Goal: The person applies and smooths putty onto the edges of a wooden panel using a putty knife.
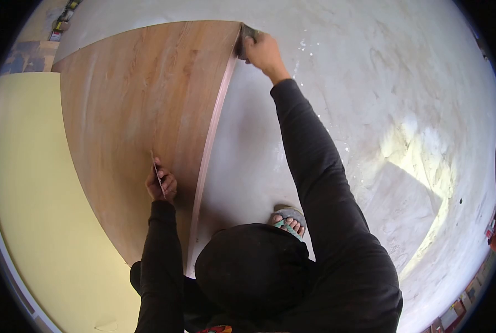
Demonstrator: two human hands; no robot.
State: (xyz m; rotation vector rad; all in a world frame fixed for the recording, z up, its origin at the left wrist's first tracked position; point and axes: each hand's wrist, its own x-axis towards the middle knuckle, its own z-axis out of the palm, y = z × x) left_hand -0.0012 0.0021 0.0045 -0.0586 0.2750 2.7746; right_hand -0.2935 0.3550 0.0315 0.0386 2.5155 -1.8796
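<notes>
A large wood-grain board [142,94] lies in front of me, its pale long edge [212,144] running along the right side. At the board's far right corner, my right hand [266,54] is closed around a dark block [248,39] that rests against the edge. My left hand [162,180] is over the board's face, nearer my body. Between its fingers is a thin, reddish-brown flat piece [158,173], seen almost edge-on.
A pale yellow panel [37,183] lies to the left of the board. Grey floor [337,83] with white specks stretches to the right, with a sunlit patch [426,166]. My sandalled foot [289,221] stands beside the board. Assorted items [470,299] line the right border.
</notes>
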